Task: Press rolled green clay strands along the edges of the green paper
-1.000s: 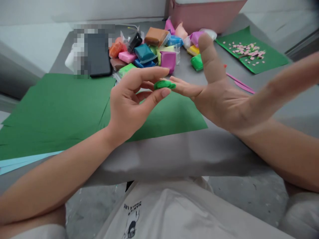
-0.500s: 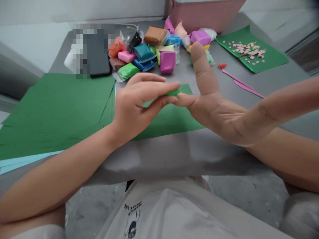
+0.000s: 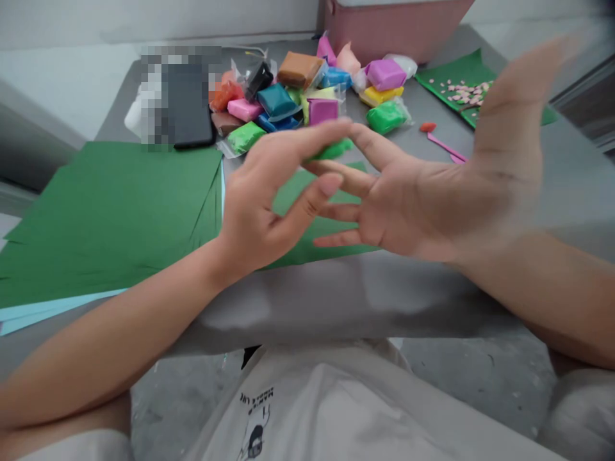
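A small lump of green clay (image 3: 334,150) sits between the fingertips of both hands, over a green sheet (image 3: 353,186). My left hand (image 3: 269,198) curves round from the left, its index finger on top of the clay and its thumb apart below. From the right, my right hand (image 3: 423,198) is turned palm up with its fingers spread and thumb raised. Its index and middle fingertips meet the clay. Which hand bears the clay is hard to tell, and part of it is hidden under the left fingers.
Several coloured clay packets (image 3: 300,69) lie at the back, near a pink box (image 3: 394,32). A dark phone (image 3: 192,105) and large green sheets (image 3: 115,218) are at the left. Pink tools (image 3: 446,146) and a decorated green card (image 3: 444,73) lie at the right.
My right hand has turned palm up and opened, its fingers now spread beneath and beside the clay. The left thumb has come away from the clay, which sits slightly higher.
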`<state>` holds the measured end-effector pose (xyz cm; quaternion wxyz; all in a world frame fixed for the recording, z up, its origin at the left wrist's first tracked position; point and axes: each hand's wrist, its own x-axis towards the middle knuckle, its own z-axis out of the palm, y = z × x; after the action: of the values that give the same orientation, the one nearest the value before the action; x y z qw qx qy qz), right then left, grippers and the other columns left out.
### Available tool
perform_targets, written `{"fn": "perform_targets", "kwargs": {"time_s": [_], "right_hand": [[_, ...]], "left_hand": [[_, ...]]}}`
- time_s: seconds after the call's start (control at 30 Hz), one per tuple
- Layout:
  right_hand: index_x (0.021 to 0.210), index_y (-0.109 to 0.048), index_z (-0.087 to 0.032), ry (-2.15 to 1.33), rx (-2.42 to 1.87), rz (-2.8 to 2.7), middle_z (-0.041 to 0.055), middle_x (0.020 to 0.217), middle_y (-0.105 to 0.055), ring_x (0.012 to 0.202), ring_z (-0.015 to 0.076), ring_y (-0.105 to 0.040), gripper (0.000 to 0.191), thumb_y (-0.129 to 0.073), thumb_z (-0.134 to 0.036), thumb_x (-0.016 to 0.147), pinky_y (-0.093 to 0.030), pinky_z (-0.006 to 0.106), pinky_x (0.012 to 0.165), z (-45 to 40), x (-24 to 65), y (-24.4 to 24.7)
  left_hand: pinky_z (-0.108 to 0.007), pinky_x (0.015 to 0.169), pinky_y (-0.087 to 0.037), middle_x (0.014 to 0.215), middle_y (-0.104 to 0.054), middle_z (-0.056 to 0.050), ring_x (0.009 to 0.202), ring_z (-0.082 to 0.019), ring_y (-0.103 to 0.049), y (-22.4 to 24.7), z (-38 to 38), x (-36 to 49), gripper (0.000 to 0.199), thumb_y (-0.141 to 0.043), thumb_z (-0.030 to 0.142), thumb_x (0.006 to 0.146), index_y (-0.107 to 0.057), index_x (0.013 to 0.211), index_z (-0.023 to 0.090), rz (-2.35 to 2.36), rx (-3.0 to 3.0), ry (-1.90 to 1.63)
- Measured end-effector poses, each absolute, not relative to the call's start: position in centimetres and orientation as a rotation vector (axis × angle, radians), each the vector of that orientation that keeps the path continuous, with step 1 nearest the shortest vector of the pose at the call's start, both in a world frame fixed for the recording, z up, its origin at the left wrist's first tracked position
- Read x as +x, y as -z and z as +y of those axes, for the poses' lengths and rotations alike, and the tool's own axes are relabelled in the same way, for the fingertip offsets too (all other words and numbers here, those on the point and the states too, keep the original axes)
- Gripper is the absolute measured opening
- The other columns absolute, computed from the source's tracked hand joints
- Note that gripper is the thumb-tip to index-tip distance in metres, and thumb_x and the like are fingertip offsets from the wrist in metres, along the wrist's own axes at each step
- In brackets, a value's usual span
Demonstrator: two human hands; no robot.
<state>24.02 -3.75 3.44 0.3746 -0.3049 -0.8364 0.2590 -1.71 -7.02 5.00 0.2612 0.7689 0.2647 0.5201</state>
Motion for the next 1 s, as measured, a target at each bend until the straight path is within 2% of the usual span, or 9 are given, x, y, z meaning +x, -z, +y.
{"fn": "perform_targets", "kwargs": {"time_s": [0.1, 0.2, 0.33, 0.53, 0.63, 0.7, 0.8, 0.87, 1.0], "right_hand": [[0.185, -0.039, -0.051, -1.428, -0.649, -1.982, 0.0037, 0.188, -0.054, 0.137, 0.0294, -0.083, 0.09, -0.035, -0.1, 0.109, -0.074, 0.048, 0.088, -2.9, 24.2, -4.8], [0.182, -0.032, -0.065, -1.751, -0.591, -1.764, -0.0057, 0.201, -0.025, 0.116, 0.0232, -0.088, 0.096, -0.037, -0.109, 0.097, -0.072, 0.038, 0.074, -1.6, 25.5, -5.7], [0.165, -0.061, -0.062, -1.625, -0.601, -1.797, -0.0076, 0.188, -0.053, 0.06, 0.0018, -0.068, 0.089, -0.051, -0.109, 0.09, -0.062, 0.025, 0.06, -0.1, 27.2, -6.2], [0.14, -0.08, -0.045, -1.484, -0.584, -1.939, -0.0047, 0.162, -0.079, 0.061, 0.0042, -0.064, 0.082, -0.049, -0.108, 0.097, -0.068, 0.031, 0.075, -1.7, 26.3, -6.8], [0.146, -0.077, -0.042, -1.452, -0.588, -1.977, 0.0018, 0.166, -0.076, 0.068, 0.0066, -0.068, 0.071, -0.074, -0.094, 0.098, -0.069, 0.032, 0.078, -2.6, 25.9, -6.9], [0.158, -0.071, -0.044, -1.459, -0.563, -1.971, 0.0029, 0.172, -0.071, 0.066, 0.0059, -0.066, 0.074, -0.066, -0.094, 0.103, -0.068, 0.032, 0.074, -2.5, 26.1, -6.9], [0.16, -0.065, -0.062, -1.715, -0.45, -1.854, -0.0102, 0.187, -0.054, 0.058, 0.0011, -0.062, 0.069, -0.05, -0.1, 0.104, -0.062, 0.027, 0.061, -1.7, 26.4, -6.8], [0.151, -0.066, -0.073, -1.945, -0.381, -1.746, -0.021, 0.193, -0.038, 0.056, -0.0015, -0.062, 0.057, -0.06, -0.098, 0.101, -0.056, 0.024, 0.053, -1.1, 26.6, -6.8], [0.153, -0.067, -0.072, -2.045, -0.399, -1.683, -0.0191, 0.196, -0.032, 0.056, 0.0004, -0.066, 0.068, -0.078, -0.095, 0.091, -0.051, 0.024, 0.049, -0.9, 26.6, -6.9]], "left_hand": [[-0.033, 0.131, -0.053, 0.149, -0.082, 0.014, 0.158, -0.023, -0.068, -5.4, -7.5, -1.8, 0.026, -0.072, 0.047, 0.121, -0.084, 0.143, 0.042, 0.832, 1.772, -1.563], [-0.032, 0.121, -0.06, 0.134, -0.087, 0.012, 0.145, -0.026, -0.074, -6.2, -7.8, -1.4, 0.026, -0.088, 0.058, 0.107, -0.09, 0.122, 0.037, 0.831, 1.55, -1.622], [-0.037, 0.115, -0.062, 0.126, -0.089, 0.003, 0.131, -0.026, -0.08, -6.8, -7.7, -0.6, 0.019, -0.072, 0.034, 0.115, -0.09, 0.111, 0.034, 0.987, 1.15, -1.455], [-0.047, 0.124, -0.061, 0.135, -0.089, -0.002, 0.152, -0.035, -0.075, -6.8, -7.8, -0.7, 0.019, -0.082, 0.037, 0.102, -0.09, 0.116, 0.028, 0.744, 1.046, -0.905], [-0.05, 0.134, -0.055, 0.149, -0.086, -0.005, 0.169, -0.04, -0.06, -6.7, -7.8, -1.1, 0.035, -0.088, 0.047, 0.095, -0.09, 0.124, 0.028, 0.562, 1.037, -0.724], [-0.053, 0.139, -0.051, 0.153, -0.084, -0.005, 0.174, -0.042, -0.053, -6.6, -7.6, -1.3, 0.04, -0.085, 0.049, 0.092, -0.09, 0.126, 0.028, 0.514, 1.048, -0.685], [-0.058, 0.141, -0.048, 0.151, -0.085, -0.007, 0.176, -0.045, -0.051, -6.8, -7.6, -1.3, 0.038, -0.082, 0.048, 0.087, -0.088, 0.12, 0.028, 0.571, 1.052, -0.675], [-0.061, 0.138, -0.05, 0.149, -0.086, -0.01, 0.175, -0.047, -0.05, -7.0, -7.7, -1.3, 0.041, -0.082, 0.054, 0.085, -0.086, 0.117, 0.028, 0.613, 1.046, -0.661], [-0.066, 0.136, -0.05, 0.149, -0.084, -0.014, 0.175, -0.049, -0.049, -7.5, -7.9, -1.3, 0.051, -0.075, 0.062, 0.086, -0.083, 0.121, 0.026, 0.598, 1.03, -0.614]]}}
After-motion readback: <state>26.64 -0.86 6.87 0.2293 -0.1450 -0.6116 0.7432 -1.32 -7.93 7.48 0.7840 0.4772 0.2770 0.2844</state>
